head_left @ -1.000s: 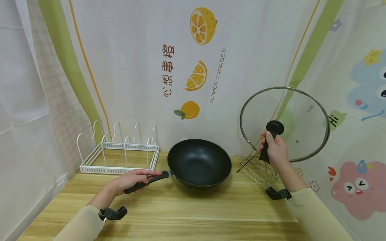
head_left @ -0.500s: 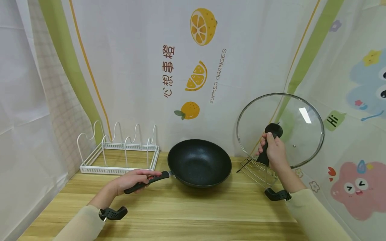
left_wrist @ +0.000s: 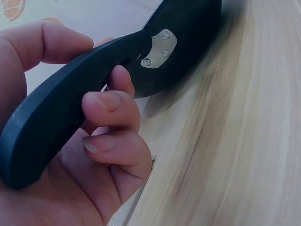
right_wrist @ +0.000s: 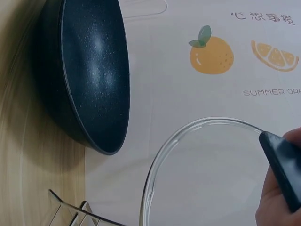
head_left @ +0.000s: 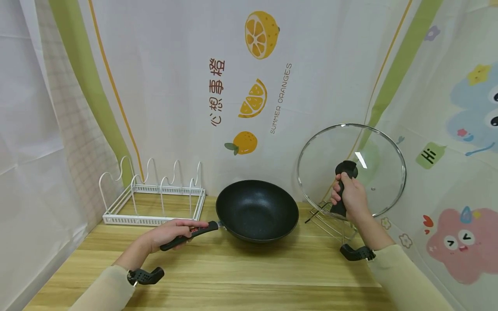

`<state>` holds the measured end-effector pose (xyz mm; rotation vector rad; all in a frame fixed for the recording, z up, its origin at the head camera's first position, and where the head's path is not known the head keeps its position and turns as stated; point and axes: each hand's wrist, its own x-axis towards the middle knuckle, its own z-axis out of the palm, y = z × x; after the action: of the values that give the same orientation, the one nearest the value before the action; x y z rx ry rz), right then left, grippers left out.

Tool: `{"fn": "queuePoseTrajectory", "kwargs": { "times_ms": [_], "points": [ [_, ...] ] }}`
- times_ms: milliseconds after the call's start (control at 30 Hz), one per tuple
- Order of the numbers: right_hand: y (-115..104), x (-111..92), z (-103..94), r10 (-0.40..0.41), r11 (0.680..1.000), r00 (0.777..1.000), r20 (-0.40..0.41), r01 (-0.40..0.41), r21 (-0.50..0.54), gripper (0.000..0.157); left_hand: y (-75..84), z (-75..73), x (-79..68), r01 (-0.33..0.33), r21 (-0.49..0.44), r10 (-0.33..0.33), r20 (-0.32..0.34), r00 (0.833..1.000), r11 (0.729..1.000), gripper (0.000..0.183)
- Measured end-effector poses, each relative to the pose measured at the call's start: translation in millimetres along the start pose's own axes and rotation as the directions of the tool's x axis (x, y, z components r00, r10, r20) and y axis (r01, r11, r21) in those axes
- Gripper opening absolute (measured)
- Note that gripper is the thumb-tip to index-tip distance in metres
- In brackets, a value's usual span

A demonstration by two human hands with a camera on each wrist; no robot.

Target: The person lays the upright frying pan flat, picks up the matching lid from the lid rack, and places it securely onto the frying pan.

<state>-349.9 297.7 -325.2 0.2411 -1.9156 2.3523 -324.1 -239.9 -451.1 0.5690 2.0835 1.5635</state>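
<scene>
My left hand [head_left: 177, 232] grips the black handle [left_wrist: 61, 103] of a wok, fingers curled round it with the thumb along the top. The black wok [head_left: 256, 211] stands on the wooden table, its inside tilted toward the head view. On the right, my right hand [head_left: 352, 194] holds the upright black handle [right_wrist: 282, 169] of a glass lid. The round, steel-rimmed glass lid [head_left: 383, 164] is raised nearly vertical behind that hand. Its lower edge overlaps a wire rack [head_left: 327, 222] in the head view. Part of the lid is hidden by the hand.
A white rack [head_left: 151, 219] with several curved wire dividers stands at the back left, beside the wok. Printed curtains [head_left: 175, 86] rise right behind the table [head_left: 249, 272] and along both sides.
My right hand has brought the lid slightly left and down, and the lid has turned a little. The left hand and the wok have stayed in place.
</scene>
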Motion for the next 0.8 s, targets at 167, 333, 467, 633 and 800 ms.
{"fn": "queuePoseTrajectory", "kwargs": {
  "times_ms": [167, 333, 467, 633, 800],
  "points": [
    [0, -1, 4.7, 0.046, 0.999, 0.999, 0.028, -0.047, 0.028, 0.025, 0.2, 0.7, -0.7, 0.008, 0.011, -0.008, -0.010, 1.000, 1.000, 0.051],
    [-1, -2, 10.2, 0.073, 0.996, 0.996, 0.057, -0.075, 0.038, 0.026, 0.4, 1.0, -1.4, 0.016, 0.017, -0.015, -0.019, 1.000, 1.000, 0.051],
    [-1, -3, 14.1, 0.089, 0.995, 0.993, 0.080, -0.091, 0.028, 0.027, 0.7, 1.3, -1.7, 0.014, 0.019, -0.014, -0.018, 1.000, 1.000, 0.051],
    [-1, -2, 18.5, 0.131, 0.991, 0.987, 0.091, -0.134, 0.027, 0.028, 0.0, 1.0, -1.0, 0.011, 0.018, -0.011, -0.013, 1.000, 1.000, 0.051],
    [-2, -3, 23.3, 0.174, 0.984, 0.979, 0.105, -0.177, 0.026, 0.029, -0.3, 0.5, -0.5, 0.005, 0.011, -0.005, -0.008, 1.000, 1.000, 0.051]
  ]
}}
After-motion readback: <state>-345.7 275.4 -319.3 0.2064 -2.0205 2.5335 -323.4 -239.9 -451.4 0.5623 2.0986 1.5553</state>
